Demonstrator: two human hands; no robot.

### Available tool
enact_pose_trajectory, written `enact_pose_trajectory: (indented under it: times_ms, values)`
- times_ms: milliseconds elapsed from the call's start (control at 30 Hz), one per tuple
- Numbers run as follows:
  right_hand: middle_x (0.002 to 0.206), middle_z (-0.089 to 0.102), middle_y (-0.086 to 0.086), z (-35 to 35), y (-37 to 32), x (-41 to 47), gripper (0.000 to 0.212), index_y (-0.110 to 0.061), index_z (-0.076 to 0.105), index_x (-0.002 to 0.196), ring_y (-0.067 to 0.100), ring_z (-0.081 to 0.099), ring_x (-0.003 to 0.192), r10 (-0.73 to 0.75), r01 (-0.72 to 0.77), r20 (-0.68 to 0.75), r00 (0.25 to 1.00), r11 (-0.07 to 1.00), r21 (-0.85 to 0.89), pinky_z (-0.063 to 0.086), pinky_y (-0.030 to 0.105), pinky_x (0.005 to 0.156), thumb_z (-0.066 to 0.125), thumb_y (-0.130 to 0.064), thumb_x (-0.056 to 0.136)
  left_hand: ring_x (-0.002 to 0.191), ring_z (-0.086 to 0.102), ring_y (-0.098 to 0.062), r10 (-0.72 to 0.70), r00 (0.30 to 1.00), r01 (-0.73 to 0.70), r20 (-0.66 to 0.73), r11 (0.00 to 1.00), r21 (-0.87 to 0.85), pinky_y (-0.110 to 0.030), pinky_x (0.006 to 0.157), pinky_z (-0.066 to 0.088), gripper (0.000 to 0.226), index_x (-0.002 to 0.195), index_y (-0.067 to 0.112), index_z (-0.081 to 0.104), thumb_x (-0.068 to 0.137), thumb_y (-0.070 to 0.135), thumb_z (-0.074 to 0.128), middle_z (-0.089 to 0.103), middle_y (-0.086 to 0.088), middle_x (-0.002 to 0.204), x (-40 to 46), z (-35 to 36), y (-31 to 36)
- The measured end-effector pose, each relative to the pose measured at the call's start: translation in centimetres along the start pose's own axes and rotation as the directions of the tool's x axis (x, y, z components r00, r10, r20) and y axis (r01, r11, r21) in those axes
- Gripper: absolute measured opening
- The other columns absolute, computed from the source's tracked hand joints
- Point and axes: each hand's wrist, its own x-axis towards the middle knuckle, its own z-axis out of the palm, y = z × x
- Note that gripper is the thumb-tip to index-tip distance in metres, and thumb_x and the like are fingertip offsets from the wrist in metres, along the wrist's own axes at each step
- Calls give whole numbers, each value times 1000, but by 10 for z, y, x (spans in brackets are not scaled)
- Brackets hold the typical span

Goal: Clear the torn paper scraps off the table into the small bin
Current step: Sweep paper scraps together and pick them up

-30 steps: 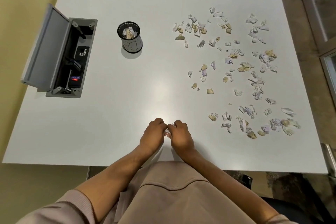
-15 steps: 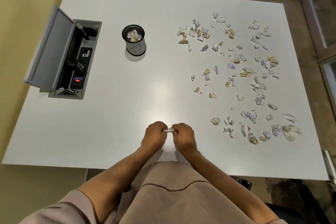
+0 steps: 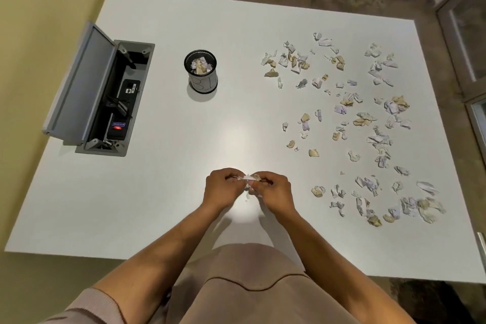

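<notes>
My left hand (image 3: pixel 222 188) and my right hand (image 3: pixel 273 191) meet over the near middle of the white table (image 3: pixel 163 192), both pinching one white paper scrap (image 3: pixel 248 179) stretched between them. A tiny fragment (image 3: pixel 246 198) lies on the table just below it. Several torn white and tan paper scraps (image 3: pixel 349 123) are scattered across the right half of the table. The small black bin (image 3: pixel 201 71), with a white label and a few scraps inside, stands at the far left of centre, well away from both hands.
An open grey cable box (image 3: pixel 105 97) with its lid raised is sunk into the table's left side. A yellow wall runs along the left. The table's right edge borders a glass door frame (image 3: pixel 473 81).
My hands have drawn slightly apart, so the scrap held between them now shows stretched out. The view has shifted a little; the bin and the scattered scraps have stayed put.
</notes>
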Motion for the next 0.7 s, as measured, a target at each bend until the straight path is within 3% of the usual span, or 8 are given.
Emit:
enact_pose_trajectory:
  times_ms: [67,133,233,300,367,533,633,700]
  values:
    - [82,75,5,3,-19,10,10,-15,77,87,28,72,80,-8,8,1,1000,997,76,60,45,78,75,-13,78,69,68,-16,-8,1000,6,-25,997,-75,-28,67,55,10,80,19,75,74,12,76,74,-1,75,9,-6,16]
    - [83,74,12,6,-42,24,12,-9,75,90,31,71,79,-17,18,-9,1000,990,139,61,42,72,76,-7,78,64,63,-14,3,998,-9,-59,994,-112,-19,61,52,12,85,14,75,75,7,75,73,-6,76,22,-15,33]
    - [81,73,14,12,-77,46,14,-3,74,92,21,70,71,-67,67,-6,998,988,138,56,25,59,75,-1,78,65,63,-12,52,995,-63,-86,990,-126,-19,62,51,13,85,15,75,75,7,77,74,-5,77,44,-32,59]
    - [80,72,15,16,-100,63,14,-1,73,92,18,68,68,-103,100,14,995,985,143,54,22,58,74,0,78,68,63,-12,79,991,-94,-110,987,-133,-25,69,52,12,82,17,75,74,9,79,74,-4,79,61,-44,75]
    - [83,73,16,22,-120,85,16,0,73,93,19,69,70,-140,136,35,989,985,108,56,25,64,76,-2,78,70,64,-11,110,984,-130,-137,980,-150,-30,74,54,13,80,18,74,73,10,81,74,-3,80,78,-57,92]
    - [83,74,15,42,-166,140,16,-6,75,87,27,70,77,-204,200,47,978,977,70,57,48,86,81,-7,73,72,65,-18,153,967,-191,-206,965,-179,-42,80,56,16,73,23,73,67,13,85,74,-5,78,124,-88,125]
    - [81,74,12,56,-191,167,16,-13,74,81,27,70,77,-218,214,56,974,974,76,56,50,85,83,-11,69,77,70,-24,146,962,-197,-230,955,-221,-37,74,60,17,77,19,74,68,9,85,75,-11,84,150,-104,142]
    - [80,75,8,65,-204,184,18,-16,75,80,27,71,81,-223,221,41,974,974,46,57,49,84,85,-17,65,75,70,-19,160,950,-217,-266,955,-201,-31,72,58,17,79,16,73,71,6,83,75,-10,85,166,-113,154]
